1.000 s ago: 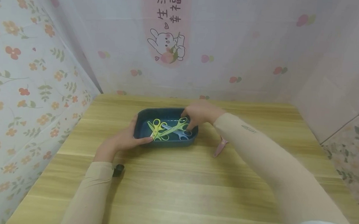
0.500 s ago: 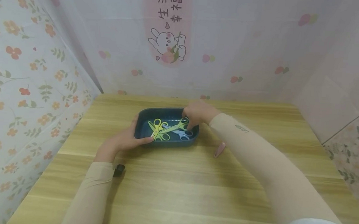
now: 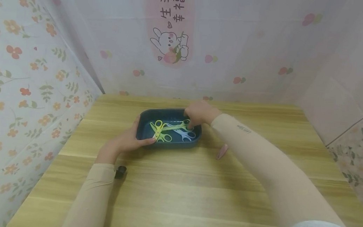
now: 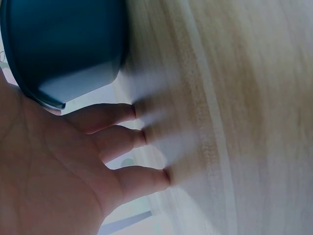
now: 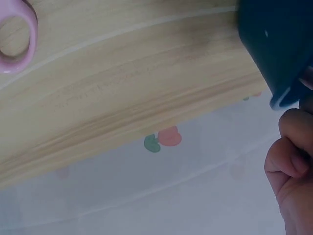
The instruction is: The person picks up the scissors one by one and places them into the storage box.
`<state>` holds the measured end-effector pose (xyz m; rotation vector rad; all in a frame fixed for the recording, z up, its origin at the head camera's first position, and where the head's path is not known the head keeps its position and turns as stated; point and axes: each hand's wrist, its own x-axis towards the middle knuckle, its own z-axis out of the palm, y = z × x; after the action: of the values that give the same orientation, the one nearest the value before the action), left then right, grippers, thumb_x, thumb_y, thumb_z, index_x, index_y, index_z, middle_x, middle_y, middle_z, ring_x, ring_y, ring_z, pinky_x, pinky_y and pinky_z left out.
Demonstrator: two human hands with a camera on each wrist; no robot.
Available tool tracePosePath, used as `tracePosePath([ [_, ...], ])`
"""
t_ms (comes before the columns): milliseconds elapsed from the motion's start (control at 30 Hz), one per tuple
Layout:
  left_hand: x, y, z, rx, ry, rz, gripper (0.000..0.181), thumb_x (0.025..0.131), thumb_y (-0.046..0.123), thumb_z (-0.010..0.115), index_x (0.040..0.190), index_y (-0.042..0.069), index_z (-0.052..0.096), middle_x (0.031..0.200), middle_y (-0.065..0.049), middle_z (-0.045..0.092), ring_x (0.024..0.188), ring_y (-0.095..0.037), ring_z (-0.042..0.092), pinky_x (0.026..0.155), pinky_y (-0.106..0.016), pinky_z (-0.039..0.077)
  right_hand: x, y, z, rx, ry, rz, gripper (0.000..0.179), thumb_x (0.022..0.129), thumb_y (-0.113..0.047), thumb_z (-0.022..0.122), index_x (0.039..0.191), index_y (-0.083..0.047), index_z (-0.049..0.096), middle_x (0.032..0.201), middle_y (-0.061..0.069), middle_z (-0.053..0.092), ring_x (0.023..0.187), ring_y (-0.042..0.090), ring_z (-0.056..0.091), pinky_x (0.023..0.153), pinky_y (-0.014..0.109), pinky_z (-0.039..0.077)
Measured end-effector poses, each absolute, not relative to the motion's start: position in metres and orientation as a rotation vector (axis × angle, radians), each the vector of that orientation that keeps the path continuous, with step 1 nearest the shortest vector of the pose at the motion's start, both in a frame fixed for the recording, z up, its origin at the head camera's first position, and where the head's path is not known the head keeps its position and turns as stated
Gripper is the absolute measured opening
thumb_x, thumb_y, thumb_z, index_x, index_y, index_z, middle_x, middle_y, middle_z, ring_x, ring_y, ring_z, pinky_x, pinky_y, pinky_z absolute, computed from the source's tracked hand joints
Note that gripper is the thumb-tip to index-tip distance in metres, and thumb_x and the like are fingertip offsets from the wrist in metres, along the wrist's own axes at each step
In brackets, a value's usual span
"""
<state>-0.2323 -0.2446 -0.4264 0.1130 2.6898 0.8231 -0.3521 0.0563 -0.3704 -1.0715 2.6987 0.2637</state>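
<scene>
A dark blue plastic box stands on the table and holds several scissors. My left hand holds the box's left end, its thumb over the front rim; in the left wrist view three fingers reach down to the tabletop. At the box's right end my right hand reaches in and pinches the handle of light green scissors; its fingertips are mostly hidden. Blue scissors lie just in front of these. Yellow scissors lie at the left, over another green pair.
Pink scissors lie on the wooden table right of the box, partly hidden by my right forearm. Their pink handle shows in the right wrist view. A patterned cloth hangs behind the table, another at the left.
The light green scissors have swung in the box, their blades now farther back and clear of the front green pair. My right hand has shifted slightly left; the left hand stays put.
</scene>
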Motion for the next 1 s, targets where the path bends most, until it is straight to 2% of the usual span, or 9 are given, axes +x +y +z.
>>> tracePosePath([
  [167,-0.233,-0.244,-0.426,0.113,2.689,0.818,0.138,0.084,0.084,0.067,0.169,0.022,-0.021,0.175,-0.031,0.020,0.154,-0.055,0.038,0.123,-0.067,0.038,-0.350,0.059,-0.360,-1.013,2.719,0.210,0.064,0.084,-0.052,0.086,0.138,-0.019,0.072,0.141,0.004,0.072,0.130,0.033,0.067,0.111,0.071,0.043],
  [400,-0.232,-0.244,-0.425,0.102,2.682,0.832,0.136,0.086,0.080,0.069,0.169,0.021,-0.021,0.174,-0.032,0.019,0.154,-0.055,0.038,0.123,-0.067,0.037,-0.348,0.063,-0.346,-1.011,2.692,0.052,0.067,0.087,-0.051,0.084,0.143,-0.018,0.069,0.147,0.005,0.069,0.136,0.031,0.064,0.111,0.058,0.052],
  [467,-0.232,-0.243,-0.425,0.105,2.682,0.835,0.135,0.087,0.079,0.068,0.169,0.021,-0.021,0.174,-0.032,0.018,0.154,-0.055,0.037,0.124,-0.067,0.036,-0.348,0.065,-0.342,-1.024,2.691,0.028,0.068,0.087,-0.052,0.083,0.145,-0.021,0.068,0.138,0.006,0.073,0.126,0.029,0.068,0.106,0.054,0.055],
  [533,-0.231,-0.243,-0.424,0.109,2.678,0.843,0.136,0.087,0.080,0.068,0.169,0.021,-0.022,0.175,-0.032,0.017,0.155,-0.055,0.036,0.124,-0.067,0.036,-0.349,0.068,-0.340,-1.056,2.688,-0.005,0.068,0.087,-0.052,0.083,0.146,-0.022,0.067,0.115,0.005,0.076,0.105,0.024,0.070,0.092,0.046,0.058],
  [600,-0.231,-0.243,-0.423,0.112,2.678,0.845,0.137,0.086,0.081,0.068,0.169,0.021,-0.023,0.175,-0.032,0.017,0.155,-0.055,0.037,0.124,-0.067,0.036,-0.349,0.070,-0.337,-1.080,2.682,-0.051,0.069,0.086,-0.052,0.084,0.147,-0.023,0.066,0.093,0.002,0.070,0.087,0.020,0.064,0.079,0.040,0.055],
  [667,-0.232,-0.243,-0.423,0.115,2.678,0.843,0.137,0.085,0.082,0.067,0.169,0.021,-0.023,0.175,-0.032,0.016,0.155,-0.055,0.037,0.124,-0.066,0.036,-0.349,0.073,-0.333,-1.111,2.675,-0.104,0.071,0.086,-0.051,0.085,0.147,-0.021,0.066,0.083,0.001,0.065,0.082,0.020,0.061,0.076,0.039,0.053],
  [733,-0.231,-0.242,-0.422,0.114,2.678,0.839,0.137,0.085,0.082,0.067,0.169,0.021,-0.023,0.175,-0.031,0.016,0.155,-0.055,0.037,0.124,-0.066,0.036,-0.349,0.077,-0.328,-1.115,2.661,-0.169,0.075,0.085,-0.051,0.086,0.149,-0.019,0.064,0.083,0.008,0.068,0.090,0.023,0.066,0.082,0.041,0.055],
  [900,-0.231,-0.242,-0.423,0.107,2.672,0.837,0.138,0.085,0.083,0.067,0.169,0.020,-0.022,0.176,-0.031,0.014,0.156,-0.054,0.035,0.124,-0.066,0.035,-0.345,0.091,-0.317,-1.053,2.636,-0.358,0.082,0.082,-0.049,0.089,0.153,-0.020,0.059,0.127,0.015,0.076,0.126,0.032,0.068,0.109,0.050,0.054],
  [1000,-0.231,-0.242,-0.423,0.103,2.670,0.837,0.138,0.085,0.083,0.066,0.169,0.020,-0.023,0.175,-0.032,0.015,0.155,-0.055,0.035,0.124,-0.066,0.036,-0.342,0.102,-0.312,-1.016,2.596,-0.487,0.084,0.082,-0.045,0.090,0.156,-0.022,0.056,0.103,0.009,0.074,0.099,0.028,0.068,0.093,0.045,0.056],
])
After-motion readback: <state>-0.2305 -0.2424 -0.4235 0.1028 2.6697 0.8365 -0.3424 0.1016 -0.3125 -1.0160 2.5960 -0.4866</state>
